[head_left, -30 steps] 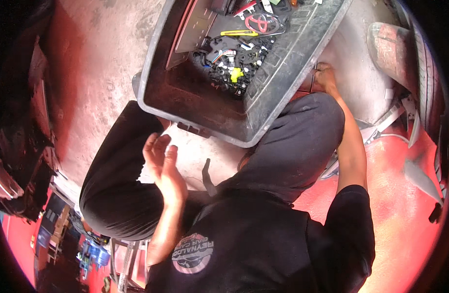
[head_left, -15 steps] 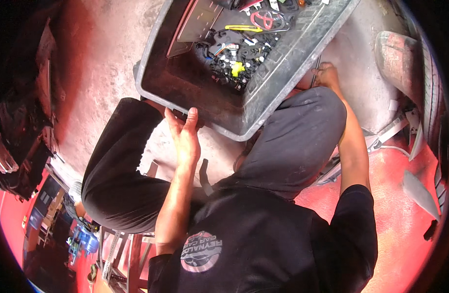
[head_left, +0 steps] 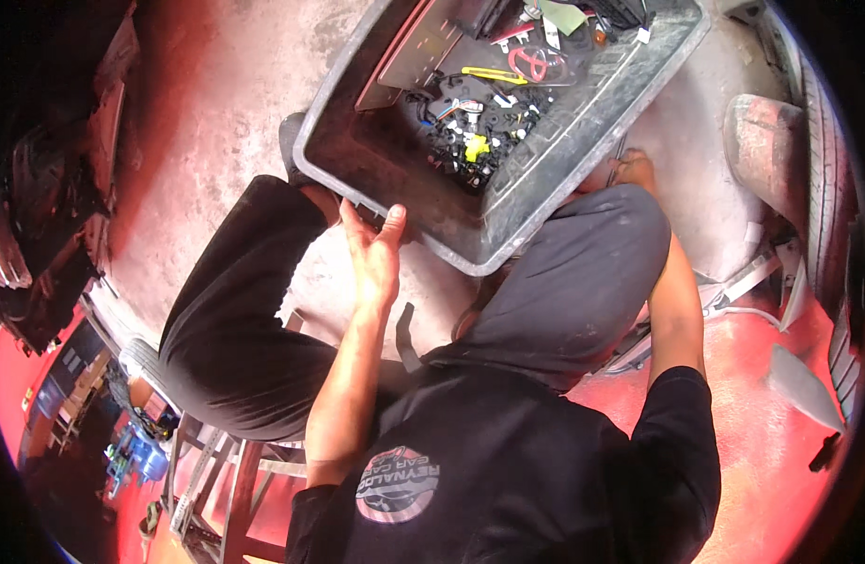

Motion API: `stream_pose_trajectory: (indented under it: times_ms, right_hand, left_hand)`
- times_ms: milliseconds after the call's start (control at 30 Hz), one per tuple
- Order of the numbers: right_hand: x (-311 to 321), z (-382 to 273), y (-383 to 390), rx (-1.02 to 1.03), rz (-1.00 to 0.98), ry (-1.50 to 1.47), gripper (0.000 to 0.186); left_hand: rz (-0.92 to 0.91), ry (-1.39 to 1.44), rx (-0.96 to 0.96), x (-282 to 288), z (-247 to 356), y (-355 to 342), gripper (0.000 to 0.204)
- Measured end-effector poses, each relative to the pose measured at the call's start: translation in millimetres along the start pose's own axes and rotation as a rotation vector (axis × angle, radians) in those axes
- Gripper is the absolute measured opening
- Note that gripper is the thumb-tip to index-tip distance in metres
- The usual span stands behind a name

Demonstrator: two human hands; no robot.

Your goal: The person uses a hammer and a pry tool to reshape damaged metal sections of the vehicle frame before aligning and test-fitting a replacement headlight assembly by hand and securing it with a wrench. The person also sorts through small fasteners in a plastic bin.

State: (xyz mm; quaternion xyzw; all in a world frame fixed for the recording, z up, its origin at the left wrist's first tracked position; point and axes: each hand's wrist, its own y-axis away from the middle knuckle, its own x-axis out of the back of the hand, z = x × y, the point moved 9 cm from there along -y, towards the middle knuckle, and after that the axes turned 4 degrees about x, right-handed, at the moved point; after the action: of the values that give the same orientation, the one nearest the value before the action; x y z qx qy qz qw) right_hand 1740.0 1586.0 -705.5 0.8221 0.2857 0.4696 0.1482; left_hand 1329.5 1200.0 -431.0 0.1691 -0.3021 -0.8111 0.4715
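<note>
A large dark plastic bin (head_left: 569, 174) stands tilted between my knees. My left hand (head_left: 374, 258) grips its near left rim, thumb on top and fingers underneath. My right hand (head_left: 635, 169) is beside the bin's right side, past my right knee. Its fingers are closed around a thin dark piece, partly hidden by the knee and bin. Inside the bin lie a yellow utility knife (head_left: 494, 74), a loop of red cord (head_left: 534, 64), a bright yellow piece (head_left: 477, 147), a flat panel (head_left: 409, 66) and several small black and white clips and connectors.
Grey concrete floor (head_left: 216, 122) surrounds the bin. On the right are a worn curved panel (head_left: 766, 141) and a tyre (head_left: 830, 169). Dark car parts (head_left: 47, 226) stand at the left. A stool-like frame (head_left: 240, 503) is at lower left, near a blue object (head_left: 150, 461).
The bin and my left hand on its rim appear a little further right. The whole view has also shifted slightly. Both hands keep their grips.
</note>
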Motion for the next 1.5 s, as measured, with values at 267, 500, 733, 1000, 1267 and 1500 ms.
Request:
stream_pose_trajectory:
  times_ms: [267, 500, 733, 1000, 1267, 1500]
  right_hand:
    - [10.3, -30.0, 15.2, 0.099, 0.12, 0.136, 0.032]
    - [2.6, -18.8, 25.6, -0.203, -0.094, -0.23, 0.03]
    - [26.2, -97.8, 51.7, -0.185, -0.12, 0.159, 0.034]
    - [10.6, -23.6, 29.7, -0.177, -0.043, 0.155, 0.036]
    - [19.1, -63.2, 35.6, -0.13, 0.01, 0.338, 0.027]
    - [105.2, -126.2, 52.3, -0.026, 0.303, -0.377, 0.02]
  left_hand:
    - [-0.011, -0.057, -0.011, 7.6, 1.4, -5.4, 0.056]
    - [-0.018, -0.086, 0.048, 2.9, 2.4, -6.4, 0.059]
    - [-0.013, -0.048, 0.087, 6.2, 2.4, -4.3, 0.07]
    - [-0.035, -0.09, 0.098, -6.3, 7.9, -3.4, 0.074]
    - [-0.024, -0.078, 0.067, -0.3, 12.1, -6.3, 0.062]
    - [-0.01, -0.048, 0.107, 2.3, 9.6, -3.7, 0.069]
